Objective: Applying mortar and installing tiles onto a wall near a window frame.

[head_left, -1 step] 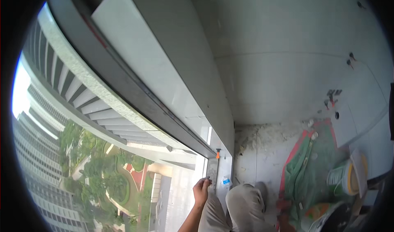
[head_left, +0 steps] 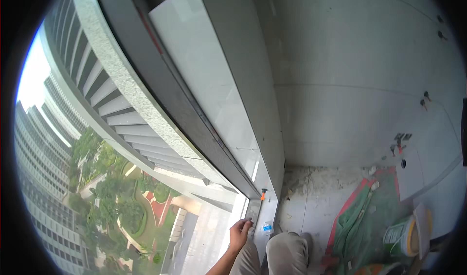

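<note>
My left hand [head_left: 239, 233] reaches up from the lower edge, beside the window opening and above the sill [head_left: 254, 207]. Its thumb and fingers are pinched together around a small dark piece, too small to name. Just right of the hand, a small clear packet with a blue label [head_left: 267, 228] lies on the pale ledge. Farther along stands an orange and black tile-levelling clip [head_left: 263, 195]. My right hand does not show. My knees in grey trousers [head_left: 287, 250] are close to the ledge.
On my left the window opening drops to trees and buildings far below. A green sheet with a red border [head_left: 352, 214] covers floor at right, beside a white bucket [head_left: 400, 233]. Several black and orange clips [head_left: 425, 101] stick out of the tiled wall [head_left: 335, 114].
The whole view has tilted and shifted, so the wall, ledge and clips appear lower. My left hand stays by the sill, fingers still pinched.
</note>
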